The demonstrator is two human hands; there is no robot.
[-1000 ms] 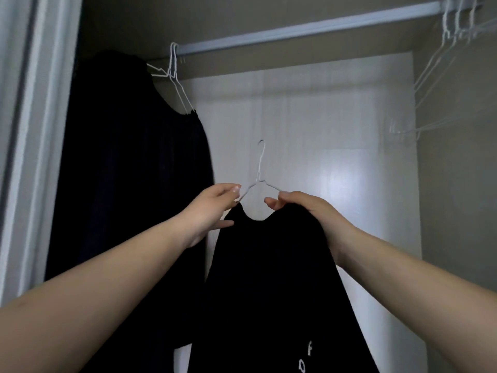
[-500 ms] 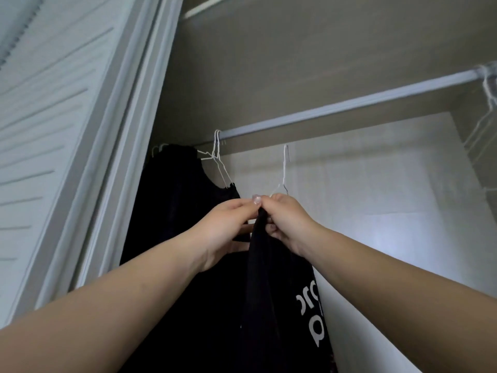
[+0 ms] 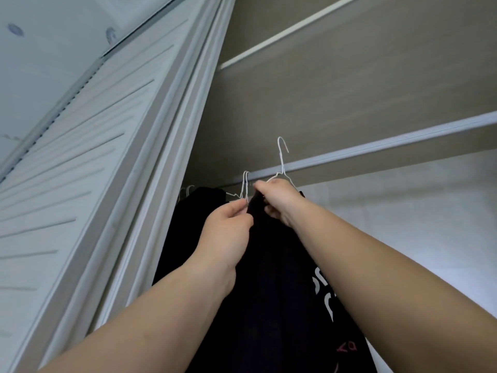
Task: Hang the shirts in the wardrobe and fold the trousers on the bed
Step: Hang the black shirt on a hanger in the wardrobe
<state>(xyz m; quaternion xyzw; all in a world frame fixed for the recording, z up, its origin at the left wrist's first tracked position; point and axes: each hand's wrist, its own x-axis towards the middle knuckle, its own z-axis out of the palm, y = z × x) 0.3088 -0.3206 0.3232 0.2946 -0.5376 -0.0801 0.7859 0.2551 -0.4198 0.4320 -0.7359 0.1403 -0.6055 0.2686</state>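
Note:
A black shirt (image 3: pixel 279 292) with white lettering hangs from a white wire hanger (image 3: pixel 281 160), held up inside the wardrobe. My right hand (image 3: pixel 277 201) grips the hanger's shoulder and the shirt's collar. My left hand (image 3: pixel 228 232) pinches the shirt's near edge just below. The hanger's hook reaches the height of the grey clothes rail (image 3: pixel 390 148), in front of it. I cannot tell whether the hook touches the rail.
Dark clothes (image 3: pixel 199 211) hang on white wire hangers (image 3: pixel 245 184) at the rail's left end, close to my hands. A white louvred door (image 3: pixel 80 157) and its frame stand on the left. A shelf edge (image 3: pixel 282 33) runs above the rail.
Both hands have lifted the hanger and shirt from chest height up to the rail. The shirt turned edge-on, and my view tilted upward.

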